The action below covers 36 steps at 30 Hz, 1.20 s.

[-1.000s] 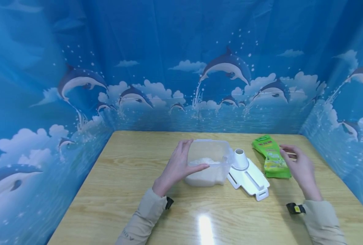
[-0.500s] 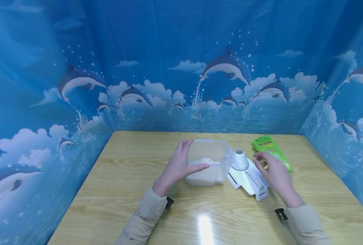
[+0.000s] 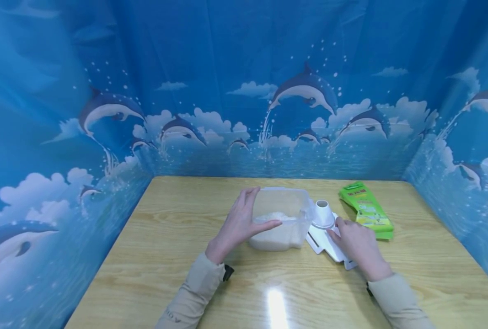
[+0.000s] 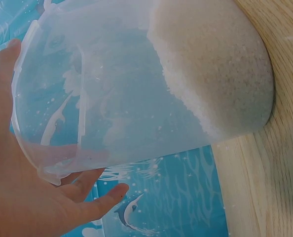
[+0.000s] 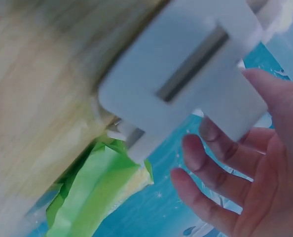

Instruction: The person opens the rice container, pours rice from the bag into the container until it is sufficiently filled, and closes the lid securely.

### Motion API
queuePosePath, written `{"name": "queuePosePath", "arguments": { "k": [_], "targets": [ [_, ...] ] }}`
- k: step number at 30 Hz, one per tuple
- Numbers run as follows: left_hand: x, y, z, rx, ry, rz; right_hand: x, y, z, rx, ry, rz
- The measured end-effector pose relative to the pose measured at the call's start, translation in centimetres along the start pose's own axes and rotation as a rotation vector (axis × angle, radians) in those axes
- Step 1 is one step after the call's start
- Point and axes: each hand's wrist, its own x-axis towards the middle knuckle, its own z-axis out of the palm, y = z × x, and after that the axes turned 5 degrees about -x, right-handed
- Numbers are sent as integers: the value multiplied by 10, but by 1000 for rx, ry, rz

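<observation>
A clear plastic storage container (image 3: 282,201), part filled with white rice (image 4: 215,69), stands on the table. My left hand (image 3: 237,219) holds its rim at the left side, thumb across the front and fingers behind. To the container's right lies a white lid (image 3: 324,242) with a cone-shaped spout (image 3: 323,214). My right hand (image 3: 359,246) is over this lid, thumb and index finger beside the spout's base. In the right wrist view, the thumb and index finger lie on either side of a raised white part (image 5: 235,103), while the other fingers are loosely bent.
A flat green package (image 3: 367,208) lies behind and right of the lid. The wooden table (image 3: 178,246) reaches back to a blue dolphin-print curtain (image 3: 227,91), which also stands at both sides.
My right hand has moved left and down from beside the green package to the white lid. The left hand and the container have stayed in place.
</observation>
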Motion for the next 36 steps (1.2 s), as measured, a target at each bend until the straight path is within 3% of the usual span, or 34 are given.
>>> {"name": "queuePosePath", "arguments": {
  "k": [12, 23, 30, 36],
  "targets": [
    [0, 1, 0, -15, 1, 1, 1, -1, 4, -67, 182, -23],
    [0, 1, 0, -13, 4, 4, 4, 7, -16, -37, 327, -26],
    [0, 1, 0, -9, 4, 5, 12, 19, -28, -23, 475, 11],
    [-1, 1, -1, -12, -2, 2, 18, 25, -39, 9, 499, 16]
  ]
}}
